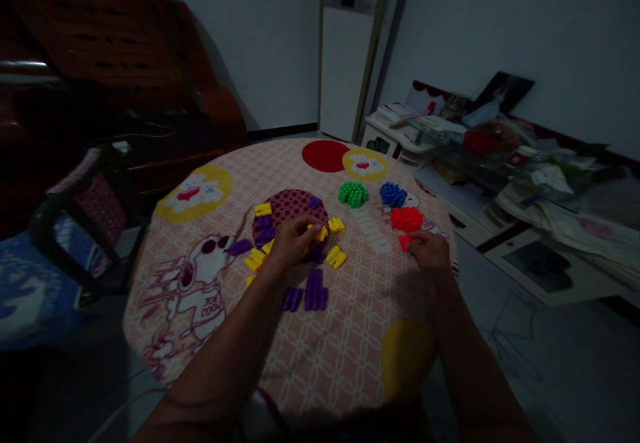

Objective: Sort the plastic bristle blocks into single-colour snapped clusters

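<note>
Red piece (405,242): toward the right edge of the bench (345,336), at the fingertips of the right hand (431,251). Right hand narrow, thumb and fingers drawn together, apparently pinching the piece by its near side. Key relation: the piece lies on the inner, leftward side of that hand, just on the near side of the red cluster (407,218); the right hand is much the nearer of the two. Long axis of the piece: not resolved, fingers overlap it.

Yellow piece (320,233): near the middle of the bench, pinched between thumb and forefinger of the left hand (293,242). It points out to the right of the grip, toward a loose yellow pair (336,224). A second yellow pair (337,257) lies nearer the near edge; purple pieces (316,290) nearer again, long axes running roughly near to far.

Outward: blue cluster (393,194) beyond the red one, green cluster (353,194) to its left, toward the far edge.

Obscured: pieces under the left hand and forearm, partly covered. Light dim; joints between pieces not legible. Whether the red piece touches the cloth: cannot tell.
</note>
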`<state>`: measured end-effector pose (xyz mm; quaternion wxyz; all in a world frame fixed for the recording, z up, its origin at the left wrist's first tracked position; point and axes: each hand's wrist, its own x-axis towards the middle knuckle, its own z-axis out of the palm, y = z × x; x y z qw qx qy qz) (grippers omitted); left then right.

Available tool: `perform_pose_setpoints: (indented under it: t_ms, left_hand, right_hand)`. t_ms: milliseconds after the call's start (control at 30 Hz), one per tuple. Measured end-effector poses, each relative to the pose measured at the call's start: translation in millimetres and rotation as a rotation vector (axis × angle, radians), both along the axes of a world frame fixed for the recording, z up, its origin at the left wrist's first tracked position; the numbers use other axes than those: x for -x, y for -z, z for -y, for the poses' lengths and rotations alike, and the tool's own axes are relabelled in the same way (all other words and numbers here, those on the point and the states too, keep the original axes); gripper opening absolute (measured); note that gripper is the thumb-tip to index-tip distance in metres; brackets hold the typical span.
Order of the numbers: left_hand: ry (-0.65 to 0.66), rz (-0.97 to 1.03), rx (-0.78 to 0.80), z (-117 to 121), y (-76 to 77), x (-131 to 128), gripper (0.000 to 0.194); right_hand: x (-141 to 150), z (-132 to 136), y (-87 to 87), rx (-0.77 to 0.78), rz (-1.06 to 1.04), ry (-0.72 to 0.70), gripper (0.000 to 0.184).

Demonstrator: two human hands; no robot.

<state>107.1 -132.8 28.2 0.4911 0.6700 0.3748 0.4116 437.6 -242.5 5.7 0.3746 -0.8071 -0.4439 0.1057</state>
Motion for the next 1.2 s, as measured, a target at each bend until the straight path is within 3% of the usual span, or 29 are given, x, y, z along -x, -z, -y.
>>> perform_pose_setpoints:
  t_ms: [233,433,833,1000,1200]
  left_hand:
    - [-0.021,0.004,-0.016,-1.1,0.6,-0.6,0.035]
    - [-0.027,0.005,-0.017,-0.7,-0.3,0.4,0.034]
    - [-0.015,-0.011,-0.031,-3.3,2.0,2.4,0.032]
    - [-0.035,-0.035,-0.054,-6.6,5.6,3.3,0.031]
    - [-0.037,-0.034,-0.055,-5.8,5.5,2.6,0.029]
  right_hand:
    - [-2.0,-16.5,12.7,-0.223,0.055,0.083,0.027]
    - [-1.1,-17.3,17.9,-0.078,0.318,0.139,0.018]
    - [1.4,-9.7,5.0,0.252,0.388,0.201,0.017]
    - [8.5,-11.6,4.3,0.242,0.389,0.222,0.024]
    - [9.6,-14.6,9.9,0.205,0.418,0.224,0.019]
